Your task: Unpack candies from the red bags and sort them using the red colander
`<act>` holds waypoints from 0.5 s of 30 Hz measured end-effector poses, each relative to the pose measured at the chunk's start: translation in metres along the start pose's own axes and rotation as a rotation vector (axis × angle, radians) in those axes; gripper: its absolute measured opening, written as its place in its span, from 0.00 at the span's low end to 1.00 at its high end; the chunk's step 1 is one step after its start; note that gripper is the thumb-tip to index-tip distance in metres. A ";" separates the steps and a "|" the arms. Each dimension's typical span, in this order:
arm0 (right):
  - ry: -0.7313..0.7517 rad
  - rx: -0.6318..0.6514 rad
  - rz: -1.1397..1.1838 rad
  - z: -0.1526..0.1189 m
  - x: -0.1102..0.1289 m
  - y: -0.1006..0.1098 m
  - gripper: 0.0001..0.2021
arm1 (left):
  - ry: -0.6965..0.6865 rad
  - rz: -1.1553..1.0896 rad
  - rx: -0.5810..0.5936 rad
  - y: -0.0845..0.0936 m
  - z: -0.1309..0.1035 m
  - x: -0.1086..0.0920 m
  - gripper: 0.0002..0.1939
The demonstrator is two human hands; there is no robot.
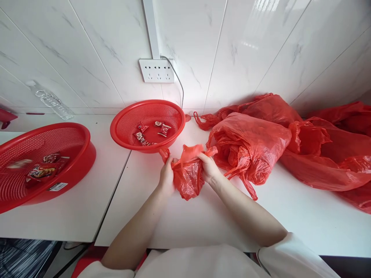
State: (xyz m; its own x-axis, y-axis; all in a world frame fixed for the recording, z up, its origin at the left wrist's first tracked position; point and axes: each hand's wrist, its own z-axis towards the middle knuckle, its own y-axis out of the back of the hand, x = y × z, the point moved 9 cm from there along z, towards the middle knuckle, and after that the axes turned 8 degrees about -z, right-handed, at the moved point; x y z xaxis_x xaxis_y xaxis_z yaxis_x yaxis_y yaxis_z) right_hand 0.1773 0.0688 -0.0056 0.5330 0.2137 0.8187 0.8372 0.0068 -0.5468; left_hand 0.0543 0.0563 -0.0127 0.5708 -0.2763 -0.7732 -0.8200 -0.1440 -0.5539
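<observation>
A small red plastic bag (188,181) hangs between my two hands over the white table, close to its middle. My left hand (167,175) is closed on the bag's left upper edge, and my right hand (209,168) grips the right upper edge. The bag's handles stick up past my fingers. Its thin film is crumpled, and I cannot make out whether anything lies inside. Just beyond my left hand stands a round red basket (121,135) holding several small wrapped snacks (164,130). To the right of my right hand lies a folded bundle of red plastic bags (261,135).
A larger red basket (84,143) with wrapped snacks (43,172) stands at the left. A clear plastic bottle (52,101) lies by the tiled wall. More red bags (324,162) spread along the right. A socket strip (157,70) with a cable is on the wall.
</observation>
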 end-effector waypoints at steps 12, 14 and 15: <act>-0.102 0.035 0.178 0.004 0.001 -0.010 0.19 | -0.049 -0.120 0.331 -0.040 -0.025 -0.014 0.16; 0.037 0.092 0.046 -0.006 0.026 -0.020 0.13 | 0.023 -0.055 0.370 -0.044 -0.024 -0.012 0.13; 0.120 0.109 -0.065 -0.013 0.039 -0.025 0.10 | 0.065 0.019 0.407 -0.047 -0.025 -0.010 0.23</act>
State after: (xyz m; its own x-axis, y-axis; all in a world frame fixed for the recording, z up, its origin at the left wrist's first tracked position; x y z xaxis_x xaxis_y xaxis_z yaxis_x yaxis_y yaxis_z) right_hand 0.1785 0.0640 0.0425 0.4944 0.0910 0.8644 0.8557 0.1237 -0.5025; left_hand 0.0858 0.0420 0.0290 0.5412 -0.3368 -0.7705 -0.7396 0.2452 -0.6268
